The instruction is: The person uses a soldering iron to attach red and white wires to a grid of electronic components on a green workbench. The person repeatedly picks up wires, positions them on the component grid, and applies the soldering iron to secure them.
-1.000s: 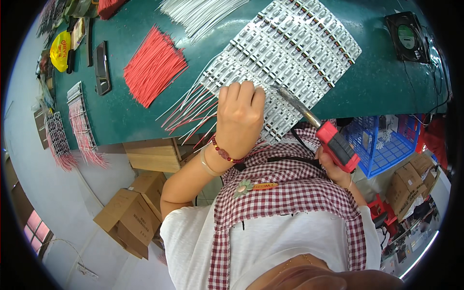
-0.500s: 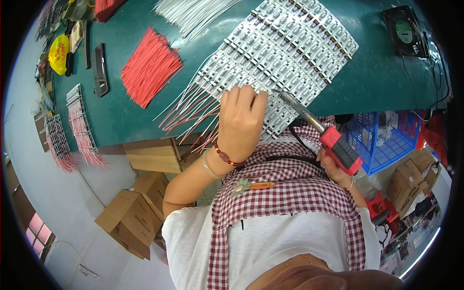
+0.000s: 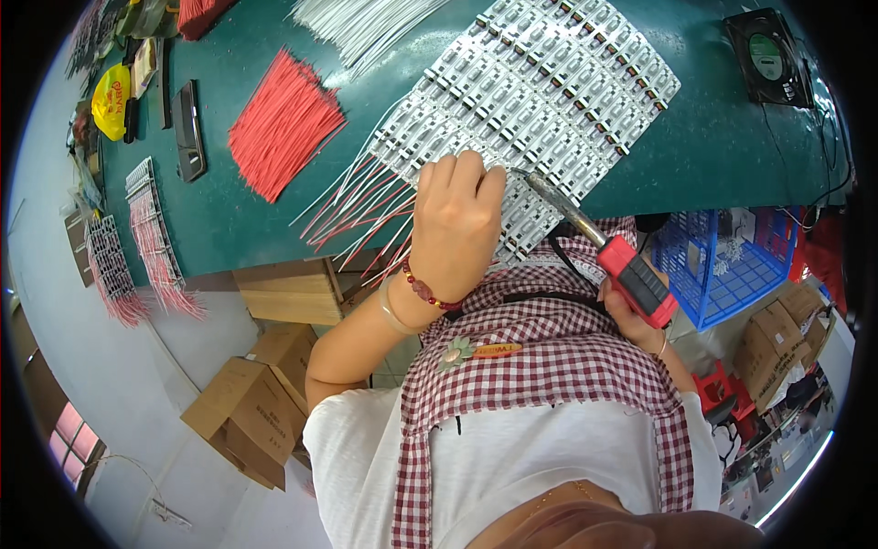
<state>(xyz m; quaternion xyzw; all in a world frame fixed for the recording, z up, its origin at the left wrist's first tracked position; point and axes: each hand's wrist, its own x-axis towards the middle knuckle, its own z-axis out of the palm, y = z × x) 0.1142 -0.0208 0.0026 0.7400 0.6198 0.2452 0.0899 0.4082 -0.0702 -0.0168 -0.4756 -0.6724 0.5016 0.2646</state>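
Note:
A wide sheet of joined small silvery-white circuit boards (image 3: 549,78) lies slantwise on the green bench. My left hand (image 3: 455,220) rests over its near edge, fingers bent down and pressed together; whatever they pinch is hidden beneath them. Red and white wires (image 3: 361,215) stick out from the boards' left edge, beside that hand. My right hand (image 3: 626,318) is closed round the red and black handle of a soldering iron (image 3: 642,282). The iron's dark tip reaches the boards just right of my left fingertips; whether it touches them I cannot tell.
On the bench (image 3: 247,233) lie a red wire bundle (image 3: 285,128), a white wire bundle (image 3: 366,27) and a phone (image 3: 189,133). Wired board strips (image 3: 151,220) lie at the left edge. A black fan (image 3: 766,57) stands far right; a blue crate (image 3: 732,274) sits below.
The soldering iron's handle and my right hand have shifted slightly left. My left hand has moved slightly up and left, still over the same edge of the boards.

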